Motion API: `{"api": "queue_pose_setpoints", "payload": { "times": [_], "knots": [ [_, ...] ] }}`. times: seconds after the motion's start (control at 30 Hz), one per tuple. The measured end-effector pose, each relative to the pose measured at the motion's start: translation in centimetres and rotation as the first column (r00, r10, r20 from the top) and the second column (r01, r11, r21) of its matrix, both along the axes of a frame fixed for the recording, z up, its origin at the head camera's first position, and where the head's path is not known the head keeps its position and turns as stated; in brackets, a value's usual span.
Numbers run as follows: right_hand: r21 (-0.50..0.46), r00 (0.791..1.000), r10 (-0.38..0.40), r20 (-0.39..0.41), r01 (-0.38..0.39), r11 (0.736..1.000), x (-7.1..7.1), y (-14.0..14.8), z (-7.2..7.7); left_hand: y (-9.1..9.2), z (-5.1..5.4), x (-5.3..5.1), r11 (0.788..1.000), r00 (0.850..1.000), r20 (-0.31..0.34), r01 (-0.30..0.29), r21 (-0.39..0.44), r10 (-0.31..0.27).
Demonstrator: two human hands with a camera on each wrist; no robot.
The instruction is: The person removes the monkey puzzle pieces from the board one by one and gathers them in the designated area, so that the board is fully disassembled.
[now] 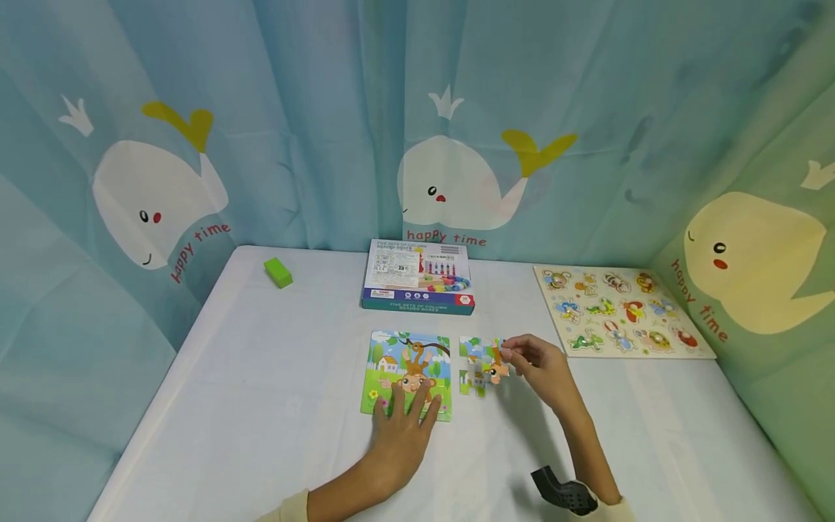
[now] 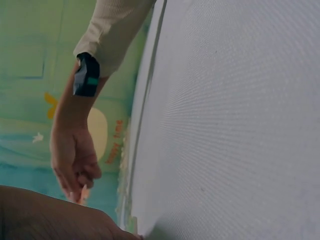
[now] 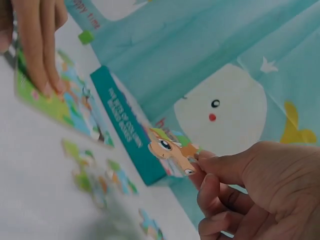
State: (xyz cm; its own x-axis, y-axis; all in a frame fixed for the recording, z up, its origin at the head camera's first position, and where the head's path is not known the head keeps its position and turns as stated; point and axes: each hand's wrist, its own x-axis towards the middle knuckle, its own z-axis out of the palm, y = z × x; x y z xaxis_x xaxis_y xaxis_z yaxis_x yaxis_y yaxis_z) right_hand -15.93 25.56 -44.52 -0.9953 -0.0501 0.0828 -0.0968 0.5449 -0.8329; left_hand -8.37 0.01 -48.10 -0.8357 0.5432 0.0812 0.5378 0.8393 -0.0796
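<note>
A square monkey picture puzzle (image 1: 414, 357) lies on the white table, and my left hand (image 1: 399, 444) rests on its lower part with the fingers spread. Right of it, my right hand (image 1: 543, 373) pinches a puzzle piece (image 3: 172, 150) between thumb and forefinger, lifted off the table. That piece shows part of an orange-brown animal's face with an eye. Several loose puzzle pieces (image 1: 470, 382) lie below it, beside the puzzle. In the left wrist view, only the edge of my left hand (image 2: 55, 220) shows, with my right hand (image 2: 75, 155) in the air beyond.
Behind the puzzle lies a boxed bead set (image 1: 417, 279). A green block (image 1: 278, 272) sits at the back left of the table. At the right is a wooden insect peg board (image 1: 620, 312). A whale-print curtain (image 1: 326, 145) hangs round the table's back and sides.
</note>
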Motion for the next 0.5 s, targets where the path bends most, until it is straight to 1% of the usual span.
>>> {"api": "queue_pose_setpoints", "payload": {
  "times": [0.1,0.17,0.33,0.5],
  "knots": [
    [0.018,1.0,-0.004,-0.006,0.005,1.0,0.5,0.9,-0.5,0.0,0.0,0.0,1.0,1.0,-0.013,0.002,-0.001,-0.002],
    [0.016,1.0,-0.003,0.004,0.003,1.0,0.9,1.4,-1.0,0.0,0.0,0.0,1.0,1.0,-0.013,0.008,0.001,-0.008],
    [0.025,0.996,-0.029,0.082,0.027,0.999,1.3,2.2,-2.2,-0.1,0.1,-0.1,1.0,1.0,-0.007,0.024,0.013,-0.024],
    [0.116,0.988,-0.098,0.12,0.084,0.99,1.5,2.6,-3.0,-0.2,0.2,0.0,0.999,1.0,0.0,0.028,0.023,-0.028]
  ]
}}
